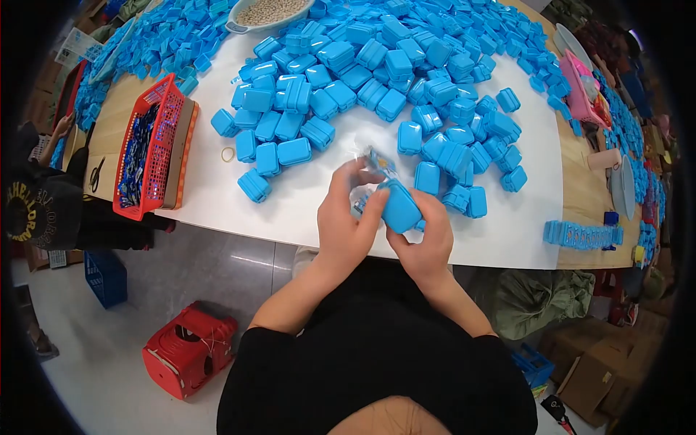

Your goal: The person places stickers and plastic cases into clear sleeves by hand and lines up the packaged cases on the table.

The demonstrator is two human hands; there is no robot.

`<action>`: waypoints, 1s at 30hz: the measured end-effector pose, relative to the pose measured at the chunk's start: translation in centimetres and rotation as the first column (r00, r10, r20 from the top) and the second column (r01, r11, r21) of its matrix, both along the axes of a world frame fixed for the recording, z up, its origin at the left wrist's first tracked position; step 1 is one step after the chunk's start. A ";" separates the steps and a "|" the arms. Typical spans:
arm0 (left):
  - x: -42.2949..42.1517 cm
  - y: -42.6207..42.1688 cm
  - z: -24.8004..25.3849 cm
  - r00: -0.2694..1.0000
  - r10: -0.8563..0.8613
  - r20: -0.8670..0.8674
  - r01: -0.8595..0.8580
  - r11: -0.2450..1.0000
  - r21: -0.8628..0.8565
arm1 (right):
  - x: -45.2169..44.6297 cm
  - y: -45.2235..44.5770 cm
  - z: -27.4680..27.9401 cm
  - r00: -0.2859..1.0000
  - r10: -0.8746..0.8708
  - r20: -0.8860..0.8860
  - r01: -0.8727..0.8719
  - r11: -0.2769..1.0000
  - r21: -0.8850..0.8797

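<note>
Head view, looking down over the near edge of the table: from where I stand, the right hand [429, 230] has its thumb and fingers closed round the right side of a blue case [401, 212], held just above the near edge of the white sheet [518, 235]. Against that case's left side lies the thumb of the left hand [349, 214], its other fingers curled and slightly apart beside a clear printed packet [381, 162]; all that is blurred, and I can't tell whether they pinch it. Farther off, a big heap of blue cases [348, 54] spreads across the table, with a bowl [235, 27] of pale pellets at its far side. Over to the left stands a red basket [174, 119] filled with dark blue packets [138, 156], with scissors [96, 175] left of it and a thin ring [228, 154] to its right on the sheet. At the near right, a row of blue cases [583, 235] sits side by side; beyond it, a pink basket [578, 90]. On the floor to the left is a red stool [190, 348].
</note>
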State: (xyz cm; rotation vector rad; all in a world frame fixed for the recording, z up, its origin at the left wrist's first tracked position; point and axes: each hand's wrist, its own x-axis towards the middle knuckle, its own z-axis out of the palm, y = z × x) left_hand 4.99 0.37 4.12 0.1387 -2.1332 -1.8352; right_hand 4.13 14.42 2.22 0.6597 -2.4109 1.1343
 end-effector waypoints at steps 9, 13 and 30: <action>-0.2 0.7 -1.4 0.998 -0.044 -0.036 0.052 0.953 0.298 | -0.4 0.2 -1.3 0.999 0.010 -0.053 -0.015 0.995 -0.094; -0.1 0.8 -2.0 0.998 -0.062 -0.026 0.066 0.980 0.186 | -0.3 -0.1 -1.8 0.996 -0.004 -0.089 -0.008 0.991 -0.137; -1.0 0.6 -1.6 0.946 -0.321 0.032 0.235 0.754 0.614 | -0.8 1.8 -0.2 0.895 0.109 0.433 0.025 0.956 -0.293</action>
